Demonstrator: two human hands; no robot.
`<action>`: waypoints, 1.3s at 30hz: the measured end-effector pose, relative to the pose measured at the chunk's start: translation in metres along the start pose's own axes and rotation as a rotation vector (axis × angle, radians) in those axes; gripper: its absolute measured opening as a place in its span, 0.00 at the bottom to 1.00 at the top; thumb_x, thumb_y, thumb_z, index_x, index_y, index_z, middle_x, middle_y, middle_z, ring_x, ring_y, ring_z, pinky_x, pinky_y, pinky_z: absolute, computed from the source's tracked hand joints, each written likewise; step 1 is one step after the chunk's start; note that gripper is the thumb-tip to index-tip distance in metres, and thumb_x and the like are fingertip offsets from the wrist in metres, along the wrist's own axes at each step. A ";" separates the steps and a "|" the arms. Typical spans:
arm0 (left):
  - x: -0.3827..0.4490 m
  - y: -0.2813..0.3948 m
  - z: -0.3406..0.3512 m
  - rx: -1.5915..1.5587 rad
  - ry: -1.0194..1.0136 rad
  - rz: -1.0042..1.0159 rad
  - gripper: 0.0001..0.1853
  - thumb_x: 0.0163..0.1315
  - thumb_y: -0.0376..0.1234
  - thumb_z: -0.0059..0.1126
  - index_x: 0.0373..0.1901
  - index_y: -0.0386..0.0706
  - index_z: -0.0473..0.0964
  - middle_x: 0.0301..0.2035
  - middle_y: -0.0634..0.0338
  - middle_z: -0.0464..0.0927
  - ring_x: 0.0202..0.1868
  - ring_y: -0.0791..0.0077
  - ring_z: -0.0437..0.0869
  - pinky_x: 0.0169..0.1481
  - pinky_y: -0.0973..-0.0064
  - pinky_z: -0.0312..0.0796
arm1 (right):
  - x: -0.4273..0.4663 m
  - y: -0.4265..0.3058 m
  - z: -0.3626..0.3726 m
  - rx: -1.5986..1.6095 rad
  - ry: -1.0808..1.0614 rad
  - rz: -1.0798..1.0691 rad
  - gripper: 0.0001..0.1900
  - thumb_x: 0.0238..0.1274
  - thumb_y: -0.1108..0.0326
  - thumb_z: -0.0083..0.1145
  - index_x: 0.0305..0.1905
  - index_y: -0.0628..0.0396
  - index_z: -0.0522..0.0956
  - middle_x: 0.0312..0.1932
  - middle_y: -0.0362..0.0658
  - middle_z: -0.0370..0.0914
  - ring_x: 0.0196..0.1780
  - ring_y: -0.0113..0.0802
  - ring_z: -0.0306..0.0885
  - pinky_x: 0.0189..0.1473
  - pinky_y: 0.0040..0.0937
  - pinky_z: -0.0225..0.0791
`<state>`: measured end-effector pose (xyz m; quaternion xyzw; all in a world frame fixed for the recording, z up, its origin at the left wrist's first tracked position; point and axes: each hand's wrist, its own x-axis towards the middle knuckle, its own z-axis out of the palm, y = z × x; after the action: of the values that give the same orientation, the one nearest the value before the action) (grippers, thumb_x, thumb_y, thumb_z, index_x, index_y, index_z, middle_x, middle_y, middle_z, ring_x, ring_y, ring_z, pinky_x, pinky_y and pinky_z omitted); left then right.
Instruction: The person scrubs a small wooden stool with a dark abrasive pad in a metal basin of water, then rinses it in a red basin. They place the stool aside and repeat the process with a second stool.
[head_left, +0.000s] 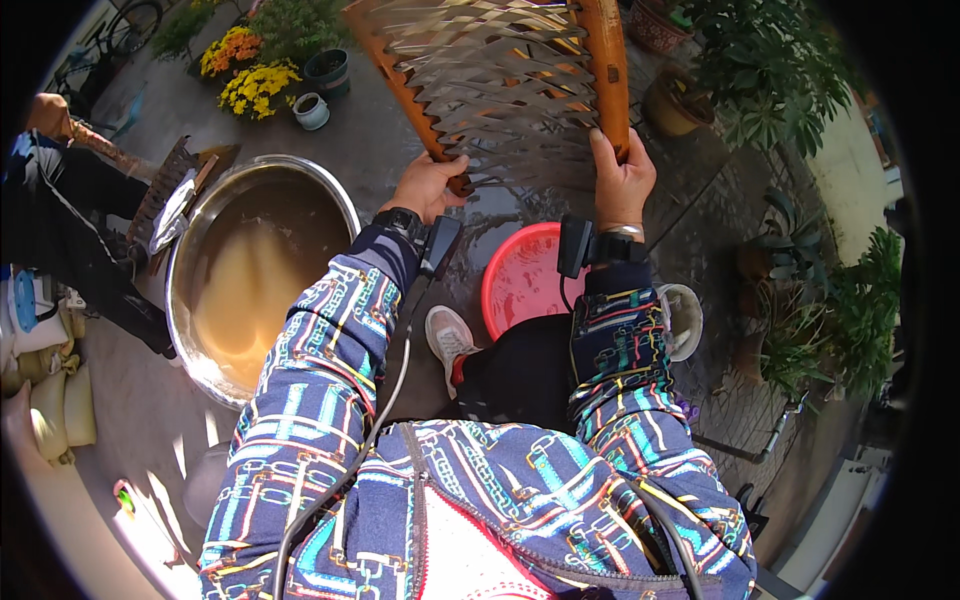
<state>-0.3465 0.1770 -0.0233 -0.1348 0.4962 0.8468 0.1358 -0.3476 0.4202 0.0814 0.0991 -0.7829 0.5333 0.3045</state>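
Held up before me is a wooden-framed piece (502, 97) whose two orange-brown rails carry grey crisscrossed strips between them. My left hand (427, 187) grips the lower end of the left rail. The lower end of the right rail is in my right hand (624, 180), with the thumb lying along the wood. The frame's upper part runs out of view. Below my hands stands a red plastic basin (514, 277) with wet marks inside, partly hidden by my right wrist and leg. To the left sits a large metal basin (341, 195) of cloudy brown liquid (255, 277).
At the left, another person's leg (97, 247) and hand (49, 116) are visible, close to a slatted object (161, 187) against the metal basin. A whitish bucket (684, 322) stands at my right. Flowerpots (311, 112) and plants (772, 90) border the wet ground (487, 210).
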 end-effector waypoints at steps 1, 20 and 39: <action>0.001 -0.001 -0.001 0.000 -0.002 0.008 0.20 0.69 0.37 0.62 0.58 0.43 0.69 0.57 0.55 0.76 0.58 0.58 0.77 0.57 0.43 0.71 | 0.000 0.000 0.000 -0.010 -0.005 0.012 0.18 0.58 0.61 0.69 0.48 0.60 0.82 0.27 0.33 0.76 0.31 0.19 0.69 0.35 0.20 0.65; 0.010 -0.016 -0.006 0.035 0.007 -0.005 0.22 0.67 0.35 0.65 0.58 0.41 0.69 0.56 0.54 0.76 0.58 0.56 0.78 0.57 0.45 0.75 | 0.000 0.002 0.003 -0.018 -0.044 -0.047 0.21 0.55 0.60 0.72 0.52 0.59 0.83 0.28 0.33 0.77 0.32 0.18 0.70 0.36 0.20 0.67; 0.002 -0.017 -0.012 0.092 -0.018 -0.043 0.25 0.68 0.36 0.63 0.62 0.39 0.65 0.56 0.50 0.76 0.54 0.54 0.82 0.53 0.52 0.80 | -0.001 0.012 0.009 -0.113 -0.024 0.066 0.20 0.55 0.55 0.71 0.49 0.54 0.85 0.24 0.34 0.77 0.29 0.20 0.71 0.34 0.22 0.67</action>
<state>-0.3406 0.1745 -0.0437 -0.1314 0.5302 0.8213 0.1646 -0.3560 0.4168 0.0691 0.0621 -0.8183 0.4967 0.2824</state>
